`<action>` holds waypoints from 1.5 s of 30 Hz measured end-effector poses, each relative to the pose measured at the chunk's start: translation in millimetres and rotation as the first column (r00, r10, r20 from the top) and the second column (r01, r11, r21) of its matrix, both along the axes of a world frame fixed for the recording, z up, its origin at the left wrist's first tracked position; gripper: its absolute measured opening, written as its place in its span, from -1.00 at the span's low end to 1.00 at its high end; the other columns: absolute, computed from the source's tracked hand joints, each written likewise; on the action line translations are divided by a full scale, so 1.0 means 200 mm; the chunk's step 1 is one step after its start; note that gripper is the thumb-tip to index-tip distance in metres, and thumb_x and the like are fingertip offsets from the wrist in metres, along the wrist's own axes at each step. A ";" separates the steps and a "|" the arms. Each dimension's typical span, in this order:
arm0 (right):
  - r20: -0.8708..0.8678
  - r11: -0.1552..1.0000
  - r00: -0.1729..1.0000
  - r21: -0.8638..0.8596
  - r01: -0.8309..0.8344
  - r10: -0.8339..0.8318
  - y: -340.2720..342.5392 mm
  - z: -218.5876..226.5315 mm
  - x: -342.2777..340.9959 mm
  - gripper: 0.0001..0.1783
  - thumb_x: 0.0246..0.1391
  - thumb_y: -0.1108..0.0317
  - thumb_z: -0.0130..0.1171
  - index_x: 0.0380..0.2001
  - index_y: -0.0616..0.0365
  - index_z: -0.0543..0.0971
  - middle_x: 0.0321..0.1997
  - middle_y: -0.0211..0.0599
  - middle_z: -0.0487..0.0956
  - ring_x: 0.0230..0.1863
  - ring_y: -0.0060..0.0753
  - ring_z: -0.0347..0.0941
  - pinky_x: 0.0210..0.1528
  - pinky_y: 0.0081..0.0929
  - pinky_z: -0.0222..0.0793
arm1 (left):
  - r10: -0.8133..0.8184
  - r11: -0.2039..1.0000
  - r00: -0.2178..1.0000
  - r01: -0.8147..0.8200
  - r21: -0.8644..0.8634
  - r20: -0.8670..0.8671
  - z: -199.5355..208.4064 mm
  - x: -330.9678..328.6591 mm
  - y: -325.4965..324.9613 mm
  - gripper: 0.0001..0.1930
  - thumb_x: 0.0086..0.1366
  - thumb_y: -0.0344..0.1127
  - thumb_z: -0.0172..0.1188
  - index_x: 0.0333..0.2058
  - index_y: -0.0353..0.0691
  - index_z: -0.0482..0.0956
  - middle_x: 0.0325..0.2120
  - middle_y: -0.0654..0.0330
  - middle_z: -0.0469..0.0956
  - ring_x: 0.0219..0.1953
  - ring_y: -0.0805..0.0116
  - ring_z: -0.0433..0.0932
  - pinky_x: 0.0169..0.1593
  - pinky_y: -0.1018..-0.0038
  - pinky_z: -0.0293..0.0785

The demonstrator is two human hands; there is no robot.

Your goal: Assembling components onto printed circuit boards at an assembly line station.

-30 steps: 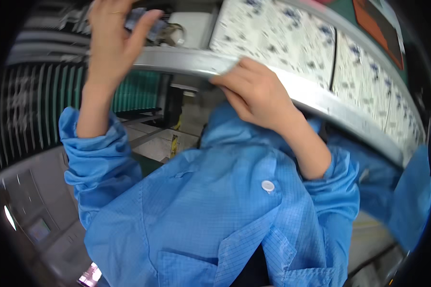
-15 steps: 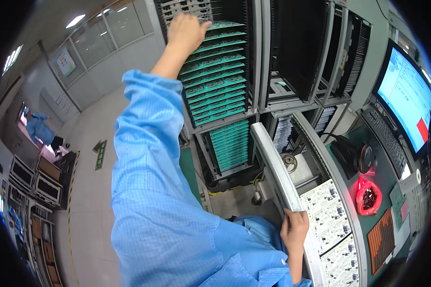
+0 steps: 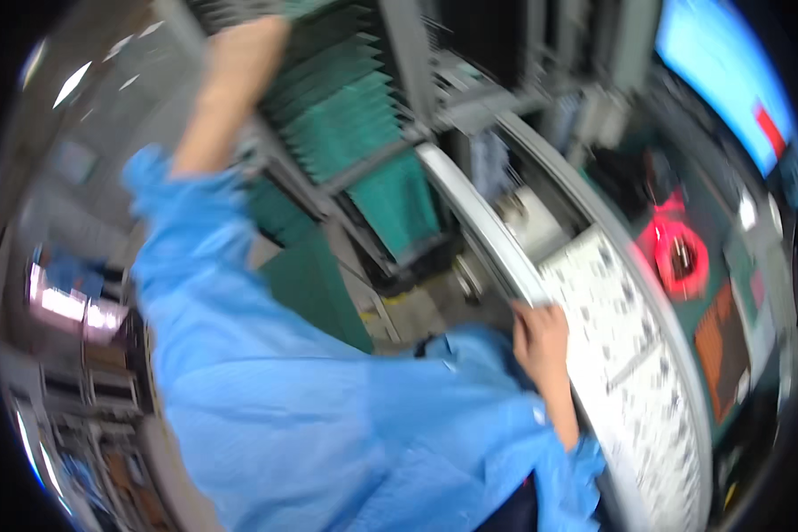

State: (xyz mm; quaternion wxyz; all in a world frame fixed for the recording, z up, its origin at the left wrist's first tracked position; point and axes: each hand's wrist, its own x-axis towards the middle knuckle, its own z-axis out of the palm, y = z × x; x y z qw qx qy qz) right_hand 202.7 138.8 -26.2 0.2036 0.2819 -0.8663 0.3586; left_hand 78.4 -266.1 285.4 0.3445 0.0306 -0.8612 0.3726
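My left hand (image 3: 248, 58), smeared by motion, is raised at the upper left beside the tall rack of green circuit boards (image 3: 346, 120). Its fingers are too blurred to show whether they hold anything. Low on the right side, my right hand (image 3: 541, 341) has its fingers bent over the edge of a pale metal rail (image 3: 483, 213). White boards with small dark parts, such as the nearer one (image 3: 603, 293), lie along the conveyor just right of that hand.
A green panel (image 3: 301, 284) lies below the rack. Across the conveyor are a red bag (image 3: 683, 257) with dark small pieces, a brown slatted tray (image 3: 723, 350) and a lit monitor (image 3: 727, 80). Shelving (image 3: 106, 426) stands at the far left.
The view has swung and blurred. My left hand now appears farther left and higher, off the boards' front edges. My right hand stays on the rail.
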 end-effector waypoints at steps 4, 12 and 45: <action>0.139 0.987 0.990 -0.158 0.040 -0.018 0.01 0.02 0.04 -0.79 0.00 0.53 0.18 -0.24 0.22 0.61 -0.44 -0.14 0.54 -0.33 -0.10 0.44 -0.19 -0.28 0.34 | -0.379 0.845 0.890 0.445 0.297 -0.253 -0.08 0.59 0.42 -0.84 0.30 -0.39 0.13 -0.47 -0.28 0.43 -0.61 0.04 0.50 -0.48 0.22 0.58 -0.45 0.30 0.43; 0.217 0.284 0.766 -0.958 0.048 0.605 -0.35 0.19 0.02 -0.57 0.25 0.34 0.10 0.14 0.25 0.36 0.02 -0.25 0.55 0.02 -0.34 0.48 0.09 -0.44 0.37 | -0.235 -0.811 0.549 0.345 0.473 -0.802 -0.95 0.51 0.91 -0.92 0.37 -0.47 0.10 -0.22 -0.35 0.50 -0.29 0.21 0.59 -0.28 0.52 0.54 -0.21 0.63 0.46; 0.829 0.368 0.515 -0.558 0.744 0.217 -0.16 -0.11 -0.59 -0.44 0.21 0.56 -0.09 0.26 0.49 0.13 0.29 0.10 0.31 0.27 -0.17 0.27 0.31 -0.42 0.12 | -0.755 -0.281 0.604 -0.648 0.708 0.254 -1.56 -1.03 0.86 -0.65 0.44 -0.26 -0.04 -0.05 -0.47 0.51 -0.15 -0.04 0.61 -0.23 0.25 0.59 -0.09 0.35 0.49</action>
